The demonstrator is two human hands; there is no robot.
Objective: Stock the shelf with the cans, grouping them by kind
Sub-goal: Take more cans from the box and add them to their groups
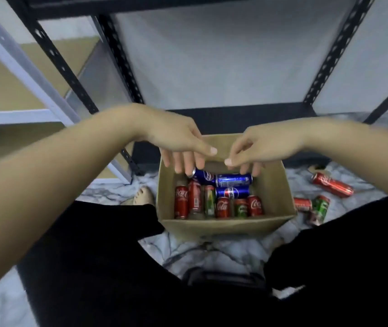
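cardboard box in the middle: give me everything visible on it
The open-topped brown cardboard box sits upright on the marble-patterned floor, in front of the black metal shelf rack and between the person's knees. Its walls are plain, with no flaps showing. Inside lie red cans, green cans and blue cans, mostly on their sides. The left hand and right hand reach in over the far end, fingers down toward the blue cans; whether they touch is unclear.

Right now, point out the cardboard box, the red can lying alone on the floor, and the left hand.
cardboard box (226,226): head view, front wall.
red can (332,185): head view, mid-body.
left hand (176,140): head view, back of hand.
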